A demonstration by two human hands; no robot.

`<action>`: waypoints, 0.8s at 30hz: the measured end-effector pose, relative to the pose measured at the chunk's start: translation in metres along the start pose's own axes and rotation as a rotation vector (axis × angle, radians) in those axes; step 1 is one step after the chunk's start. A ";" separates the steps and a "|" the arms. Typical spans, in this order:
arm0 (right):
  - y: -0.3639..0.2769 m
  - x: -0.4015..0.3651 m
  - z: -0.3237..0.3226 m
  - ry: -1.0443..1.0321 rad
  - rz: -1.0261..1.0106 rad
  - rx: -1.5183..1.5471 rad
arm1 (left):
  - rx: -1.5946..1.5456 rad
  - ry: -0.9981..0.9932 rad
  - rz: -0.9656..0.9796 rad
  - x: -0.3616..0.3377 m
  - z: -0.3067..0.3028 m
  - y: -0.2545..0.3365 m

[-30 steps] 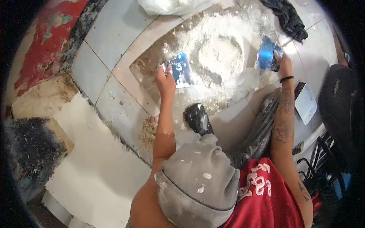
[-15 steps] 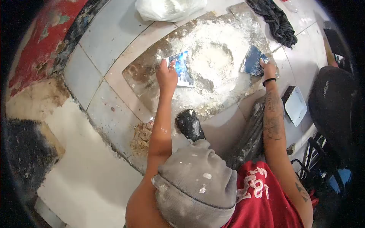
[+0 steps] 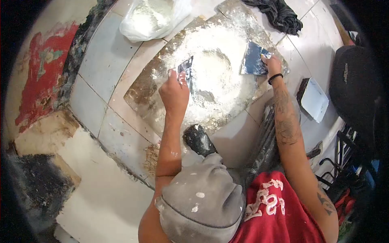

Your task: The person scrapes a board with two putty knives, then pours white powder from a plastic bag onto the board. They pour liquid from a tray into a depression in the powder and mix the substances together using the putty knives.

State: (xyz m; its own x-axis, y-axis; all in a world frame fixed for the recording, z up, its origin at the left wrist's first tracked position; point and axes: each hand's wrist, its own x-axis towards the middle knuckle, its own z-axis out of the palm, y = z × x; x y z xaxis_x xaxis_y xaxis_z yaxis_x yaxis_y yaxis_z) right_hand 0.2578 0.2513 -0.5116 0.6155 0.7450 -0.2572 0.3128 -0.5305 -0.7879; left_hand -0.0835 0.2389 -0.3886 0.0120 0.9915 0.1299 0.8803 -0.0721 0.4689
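Observation:
My left hand (image 3: 175,94) is closed on a thin dark flat scraper (image 3: 187,69), held tilted at the left side of a heap of white powder (image 3: 233,45). Fingers and thumb of my right hand (image 3: 274,66) pinch a second flat scraper, a dark blue square plate (image 3: 252,60), at the heap's right side. Between the two plates the powder forms a ring around a shallow hollow (image 3: 214,69). The heap lies on a stained, powder-dusted board (image 3: 137,91) on the floor.
A translucent plastic bag of white powder (image 3: 149,18) stands beyond the board. Dark cloth (image 3: 277,16) lies at the far right. A white rectangular tray (image 3: 315,101) rests near a black padded object (image 3: 351,89). Crumbly debris (image 3: 151,158) sits beside my left forearm.
The left scraper has turned more edge-on, showing less of its face. The right scraper has rotated slightly. The whole view has shifted, bringing more of the powder bag into sight.

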 end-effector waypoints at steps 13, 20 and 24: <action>-0.076 -0.006 0.003 -0.230 -0.460 -0.323 | -0.227 0.122 0.105 0.010 -0.009 -0.001; -0.105 0.028 0.033 -0.363 -0.453 -0.422 | -0.744 0.058 -0.312 -0.057 0.020 -0.040; -0.098 0.040 0.056 -0.471 -0.447 -0.394 | -0.840 -0.012 -0.367 -0.134 0.053 -0.050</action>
State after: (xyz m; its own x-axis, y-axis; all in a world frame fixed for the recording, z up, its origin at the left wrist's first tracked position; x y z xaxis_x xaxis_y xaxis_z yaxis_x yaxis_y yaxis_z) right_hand 0.2115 0.3559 -0.4759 0.0236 0.9700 -0.2418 0.7497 -0.1772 -0.6377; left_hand -0.1035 0.1158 -0.4757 -0.1914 0.9684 -0.1596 0.1954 0.1969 0.9608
